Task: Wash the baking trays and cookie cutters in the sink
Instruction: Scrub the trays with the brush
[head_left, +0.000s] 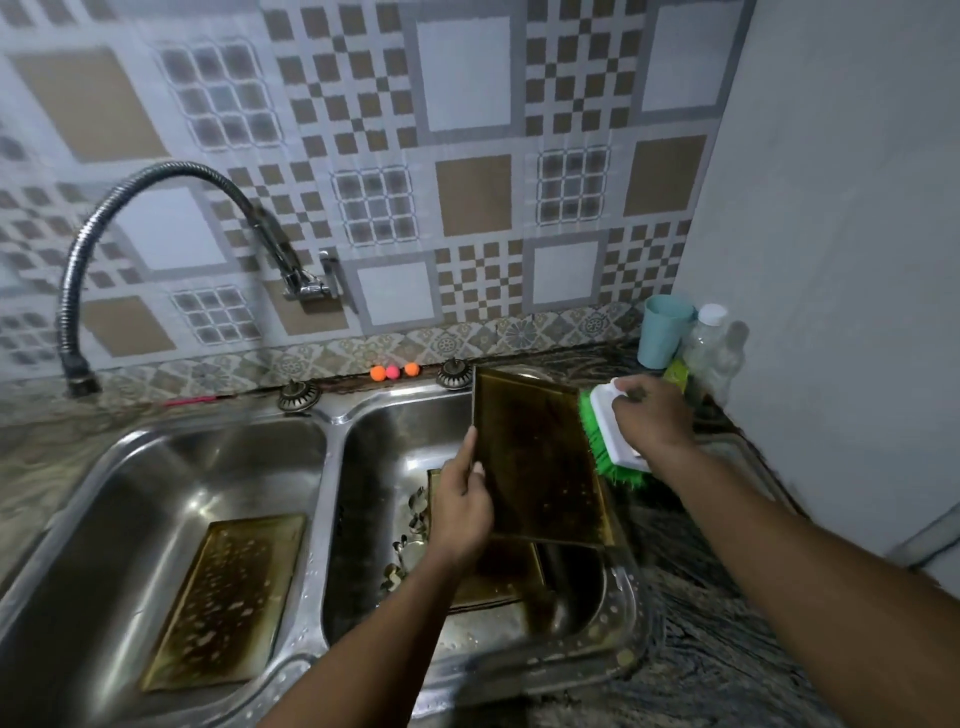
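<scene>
- brown-stained baking tray (540, 462) tilted over the right sink basin (395, 431), left hand (462, 512) pinching its left edge.
- right hand (652, 421) curled round green-bristled brush (615, 439), bristles at tray's right edge.

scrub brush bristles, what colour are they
Bright green bristles under a white brush back, clearest in the head view.

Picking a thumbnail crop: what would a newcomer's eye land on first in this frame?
First the dark baking tray, held tilted over the right basin with the left hand gripping its left edge. Next comes the bright green brush, gripped by the right hand beside the tray's right edge. A second tray, stained and spotted, lies flat in the left basin.
</scene>
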